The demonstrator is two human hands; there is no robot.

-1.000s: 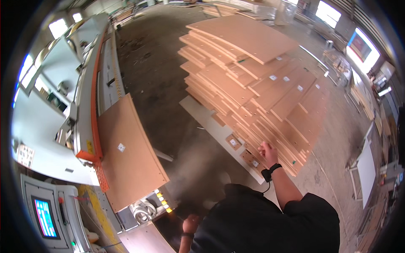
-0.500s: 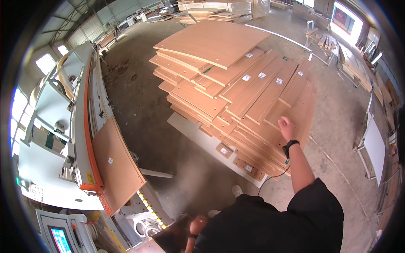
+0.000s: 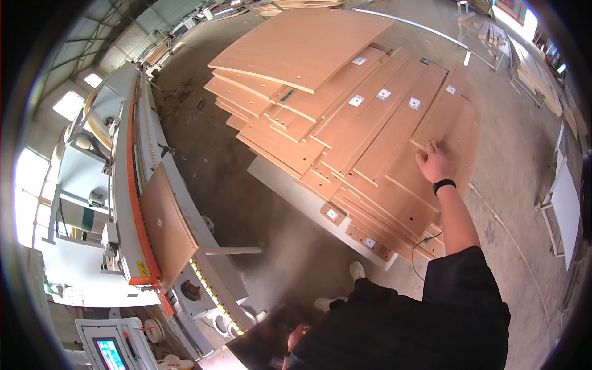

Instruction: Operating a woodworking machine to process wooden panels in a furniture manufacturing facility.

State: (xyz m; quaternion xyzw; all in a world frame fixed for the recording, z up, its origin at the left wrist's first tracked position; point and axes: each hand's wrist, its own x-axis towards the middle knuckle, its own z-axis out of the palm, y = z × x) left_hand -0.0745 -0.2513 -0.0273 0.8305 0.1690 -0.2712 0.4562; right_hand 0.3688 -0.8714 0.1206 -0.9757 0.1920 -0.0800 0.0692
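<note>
My right hand reaches over a stack of wood-coloured panels, palm down, fingers stretched forward. It is at the near end of a narrow panel with a white label and appears to touch the stack; no panel is gripped. A black band circles that wrist. Low in the picture, my left hand is beside my body, near a dark surface. Its fingers are mostly hidden, so I cannot tell whether they hold anything. A labelled panel lies in the long machine on the left, under its orange edge.
A control box with a lit screen stands at the lower left. Yellow rollers line the machine's near edge. A thin cable hangs by the stack's near corner. A white sheet leans on a frame at right.
My right hand has moved forward over the stack, and its curled fingers have stretched out. The panel in the machine has slid farther away along it, baring more rollers. My view has shifted.
</note>
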